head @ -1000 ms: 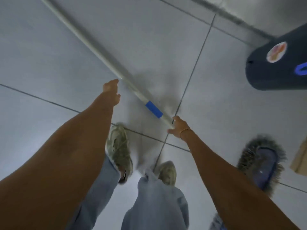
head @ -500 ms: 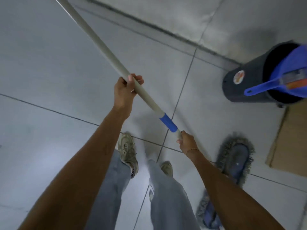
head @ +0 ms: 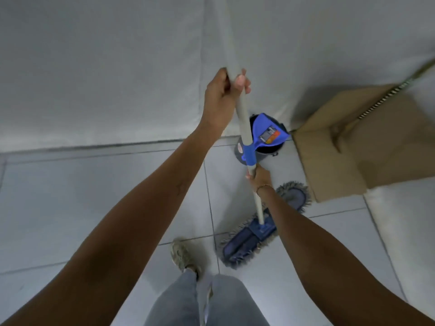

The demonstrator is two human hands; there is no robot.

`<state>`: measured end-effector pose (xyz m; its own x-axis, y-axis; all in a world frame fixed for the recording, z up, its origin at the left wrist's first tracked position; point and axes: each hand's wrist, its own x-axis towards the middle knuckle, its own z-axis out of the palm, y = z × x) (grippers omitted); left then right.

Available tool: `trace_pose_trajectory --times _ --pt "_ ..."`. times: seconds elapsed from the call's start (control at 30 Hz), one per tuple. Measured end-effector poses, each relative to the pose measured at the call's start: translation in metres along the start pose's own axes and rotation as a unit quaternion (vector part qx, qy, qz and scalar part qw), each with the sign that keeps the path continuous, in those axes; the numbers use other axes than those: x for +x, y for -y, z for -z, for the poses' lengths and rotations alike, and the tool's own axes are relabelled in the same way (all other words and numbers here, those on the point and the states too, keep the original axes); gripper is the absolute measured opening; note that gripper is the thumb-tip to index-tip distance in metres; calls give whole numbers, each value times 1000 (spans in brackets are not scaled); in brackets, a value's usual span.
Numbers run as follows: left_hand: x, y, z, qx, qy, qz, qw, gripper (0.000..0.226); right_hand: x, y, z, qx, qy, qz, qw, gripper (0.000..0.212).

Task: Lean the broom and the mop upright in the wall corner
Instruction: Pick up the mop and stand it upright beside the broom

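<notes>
The mop has a long grey pole with a blue collar and a flat blue head with grey fringe resting on the floor tiles. The pole stands almost upright in front of me. My left hand grips the pole high up. My right hand grips it lower, just under the blue collar. At the right edge a thin striped handle slants across a cardboard box; it may be the broom, whose head is out of sight.
A dark bucket with a blue dustpan in it stands by the wall behind the pole. A cardboard box lies to the right. The wall meets the floor straight ahead. My feet are below.
The pole swung from a slant across the floor to nearly upright. My left hand closed on it and rose. The view lifted toward the wall, bucket and box.
</notes>
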<state>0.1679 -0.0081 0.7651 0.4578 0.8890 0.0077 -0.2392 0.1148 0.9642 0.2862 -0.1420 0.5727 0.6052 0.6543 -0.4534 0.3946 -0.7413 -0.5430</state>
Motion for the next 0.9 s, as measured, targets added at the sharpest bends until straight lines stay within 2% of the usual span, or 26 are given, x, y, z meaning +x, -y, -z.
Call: trace_pose_trajectory --times 0.13,0.4,0.63,0.9 --pt "-10 -32 -66 53 95 -28 994 22 -19 -10 40 66 -45 -10 997 34" --pt "-57 -45 -183 116 206 -69 969 23 -55 -72 105 193 -107 -33 975 15" --pt "-106 -38 -298 124 242 -84 959 10 -84 -162 186 187 -126 -20 974 23" --pt "-123 -18 -400 120 240 -93 959 24 -73 -236 259 190 -150 -27 970 28"
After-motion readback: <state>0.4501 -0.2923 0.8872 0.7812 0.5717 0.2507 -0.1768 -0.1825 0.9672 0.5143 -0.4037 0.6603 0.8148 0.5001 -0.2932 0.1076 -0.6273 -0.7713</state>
